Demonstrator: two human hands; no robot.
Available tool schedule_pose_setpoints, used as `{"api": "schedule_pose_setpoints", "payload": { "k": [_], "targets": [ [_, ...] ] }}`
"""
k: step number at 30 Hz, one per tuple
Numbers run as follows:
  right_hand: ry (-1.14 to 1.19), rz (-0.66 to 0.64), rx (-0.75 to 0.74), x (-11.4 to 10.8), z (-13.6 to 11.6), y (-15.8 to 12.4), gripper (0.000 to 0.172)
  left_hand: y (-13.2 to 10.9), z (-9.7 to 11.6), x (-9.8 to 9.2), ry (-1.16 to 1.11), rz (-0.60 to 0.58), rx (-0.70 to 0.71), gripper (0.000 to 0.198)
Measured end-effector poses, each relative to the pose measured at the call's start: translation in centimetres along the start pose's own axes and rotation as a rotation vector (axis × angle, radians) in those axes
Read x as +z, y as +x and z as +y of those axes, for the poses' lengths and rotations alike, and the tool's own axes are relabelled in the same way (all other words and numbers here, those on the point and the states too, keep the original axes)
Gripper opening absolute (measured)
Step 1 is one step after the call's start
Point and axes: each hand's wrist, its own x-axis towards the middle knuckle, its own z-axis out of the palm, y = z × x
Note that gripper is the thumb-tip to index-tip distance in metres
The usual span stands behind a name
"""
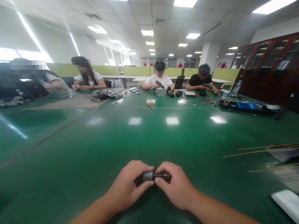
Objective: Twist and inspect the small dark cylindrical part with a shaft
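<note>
Between my two hands, low over the green table [149, 140], lies a small metal part [147, 176]: a grey cylinder at its left end and a thinner dark ribbed shaft [161, 175] at its right. My left hand [128, 182] closes its thumb and fingers around the grey cylinder. The dark shaft is pinched by my right hand [174, 183], close to where it meets the cylinder. My fingertips hide some of the part, and its exact kind is unclear. Both hands nearly touch each other.
Several people sit across the table, two holding power drills [160, 84]. An orange screwdriver [151, 106] lies ahead. Thin rods [245, 154] jut in from the right, above a white box [287, 203]. A long black tray [247, 106] holds a blue item.
</note>
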Motion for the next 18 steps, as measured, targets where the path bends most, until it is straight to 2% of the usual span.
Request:
{"api": "schedule_pose_setpoints", "payload": {
  "k": [18],
  "targets": [
    [-0.006,0.003,0.019,-0.04,-0.03,0.00,0.005,0.03,-0.07,-0.14,0.016,0.018,0.000,0.024]
  ]
}}
